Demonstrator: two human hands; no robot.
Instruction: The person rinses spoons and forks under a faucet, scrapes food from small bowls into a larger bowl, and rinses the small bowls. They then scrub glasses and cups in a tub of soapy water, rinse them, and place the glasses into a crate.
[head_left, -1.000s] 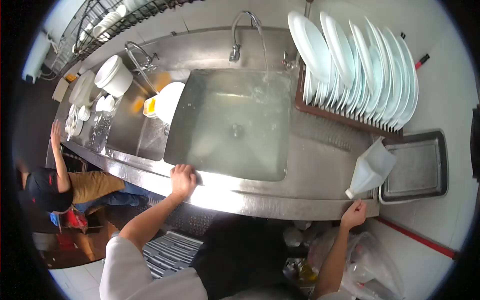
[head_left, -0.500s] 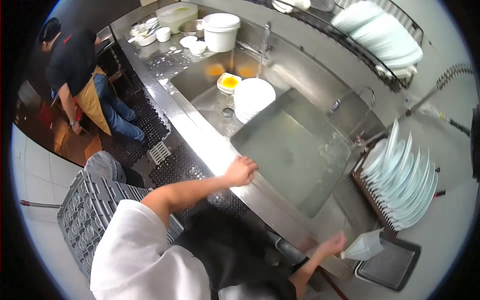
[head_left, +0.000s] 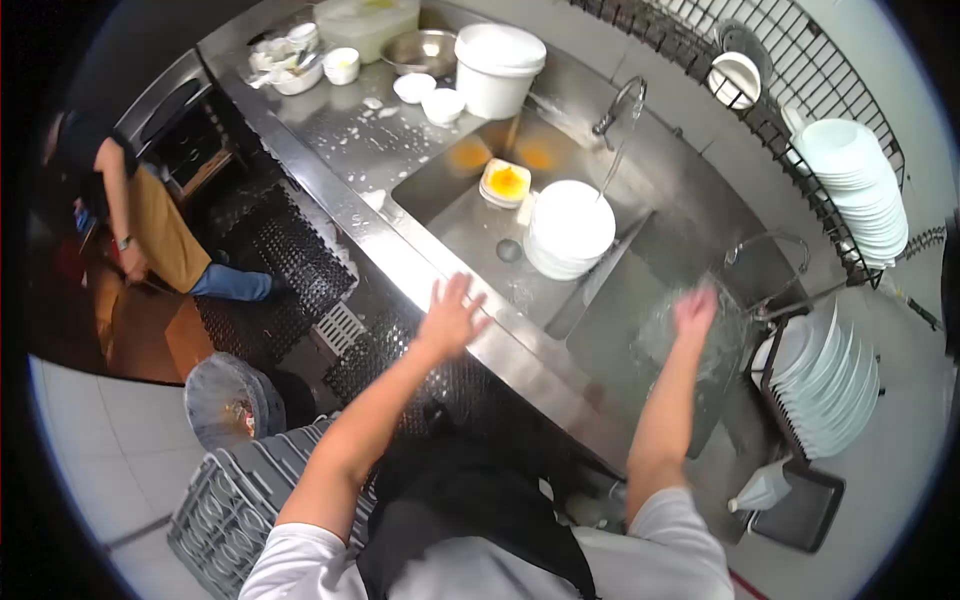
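Note:
My left hand (head_left: 452, 318) is raised beside the front rim of the steel sink (head_left: 470, 335), its fingers spread and holding nothing. My right hand (head_left: 697, 308) reaches out over the right basin, near its back tap (head_left: 770, 245); blur hides how its fingers are set. Cloudy, rippled water (head_left: 640, 310) fills that basin. In the left basin stands a stack of white plates (head_left: 570, 225), with water running from a tap (head_left: 625, 95) onto it. Beside the stack is a small white dish stack with orange-yellow residue (head_left: 505, 182).
A lidded white bucket (head_left: 498, 75), a metal bowl (head_left: 420, 52) and small bowls stand on the left counter. Racked plates (head_left: 825, 385), a white bottle (head_left: 762, 488) and a black tray (head_left: 800, 510) are right. A co-worker (head_left: 150, 215), a bin (head_left: 232, 400) and grey crates (head_left: 235, 500) are left.
My left hand has lifted off the sink rim and opened. My right hand has moved from near the white bottle up over the water-filled basin. The view has shifted.

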